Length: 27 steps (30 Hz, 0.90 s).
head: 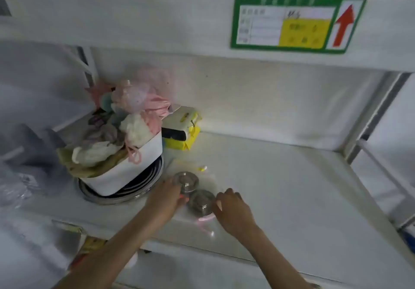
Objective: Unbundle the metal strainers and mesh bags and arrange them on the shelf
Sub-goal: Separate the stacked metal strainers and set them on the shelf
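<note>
In the head view, lower centre of the frame, we see two small metal strainers [195, 193] side by side on the shelf [280, 176], our left hand [167, 195] curled against the farther one and our right hand [233, 208] loose-fingered touching the nearer, neither clearly clamped. They look rigid, light and slick, so we judge the rims the best hold. The mesh bags [134, 106], soft and limp, sit heaped in a white tub [132, 167] at left.

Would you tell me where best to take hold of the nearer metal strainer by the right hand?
Probably by its round side wall, just under the flat rim. The nearer metal strainer sits upright with its flat top up, so fingers can pinch across it from above. Come from the front right, where the right hand is; the farther strainer crowds its back left.
</note>
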Available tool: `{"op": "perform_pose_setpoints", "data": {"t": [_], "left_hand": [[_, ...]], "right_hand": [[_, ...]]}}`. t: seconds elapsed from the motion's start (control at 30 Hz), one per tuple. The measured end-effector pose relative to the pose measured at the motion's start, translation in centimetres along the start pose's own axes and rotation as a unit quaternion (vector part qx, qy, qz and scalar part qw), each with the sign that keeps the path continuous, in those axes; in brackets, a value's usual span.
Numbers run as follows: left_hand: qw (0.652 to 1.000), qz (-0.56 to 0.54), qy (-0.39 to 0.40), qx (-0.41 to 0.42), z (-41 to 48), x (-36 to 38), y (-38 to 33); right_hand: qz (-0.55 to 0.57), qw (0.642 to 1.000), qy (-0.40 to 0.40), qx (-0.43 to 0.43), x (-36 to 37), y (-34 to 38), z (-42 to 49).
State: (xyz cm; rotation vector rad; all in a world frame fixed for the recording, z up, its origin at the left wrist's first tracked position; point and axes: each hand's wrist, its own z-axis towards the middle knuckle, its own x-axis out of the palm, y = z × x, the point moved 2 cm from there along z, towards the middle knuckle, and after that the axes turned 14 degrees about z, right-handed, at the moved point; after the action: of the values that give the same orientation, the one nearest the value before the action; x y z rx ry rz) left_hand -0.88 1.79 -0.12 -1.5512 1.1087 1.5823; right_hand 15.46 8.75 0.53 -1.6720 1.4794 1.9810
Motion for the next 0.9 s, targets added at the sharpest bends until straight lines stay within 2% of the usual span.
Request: {"op": "perform_pose_setpoints", "data": {"t": [0.13, 0.3, 0.43, 0.53, 0.6, 0.7, 0.83, 0.9], "left_hand": [[0.998, 0.006, -0.042, -0.039, 2.6, 0.6, -0.7], [0.998, -0.03, 0.003, -0.06, 4.4, 2.5, -0.7], [0.994, -0.056, 0.029, -0.084, 5.7, 4.9, 0.2], [0.993, -0.044, 0.015, -0.11, 5.8, 5.9, 0.2], [0.99, -0.013, -0.019, -0.136, 5.3, 6.2, -0.2], [0.987, -0.041, -0.048, -0.146, 4.7, 6.5, -0.6], [0.973, -0.156, -0.046, -0.162, 4.9, 5.5, 0.0], [0.953, -0.245, -0.053, -0.168, 5.0, 5.1, 0.0]], "right_hand": [[0.047, 0.997, -0.034, 0.05, 1.9, 0.1, 3.1], [0.049, 0.99, 0.012, 0.134, 4.2, -0.6, 6.0], [0.018, 0.992, 0.047, 0.113, 3.6, 0.3, 6.4], [0.093, 0.984, 0.048, 0.144, 4.0, 0.8, 6.7], [0.193, 0.963, 0.024, 0.186, 4.8, 0.9, 6.8], [0.307, 0.932, 0.005, 0.194, 5.5, 0.8, 6.7], [0.418, 0.891, -0.004, 0.175, 5.1, 0.5, 6.8], [0.449, 0.876, -0.008, 0.177, 5.2, 0.3, 6.9]]}}
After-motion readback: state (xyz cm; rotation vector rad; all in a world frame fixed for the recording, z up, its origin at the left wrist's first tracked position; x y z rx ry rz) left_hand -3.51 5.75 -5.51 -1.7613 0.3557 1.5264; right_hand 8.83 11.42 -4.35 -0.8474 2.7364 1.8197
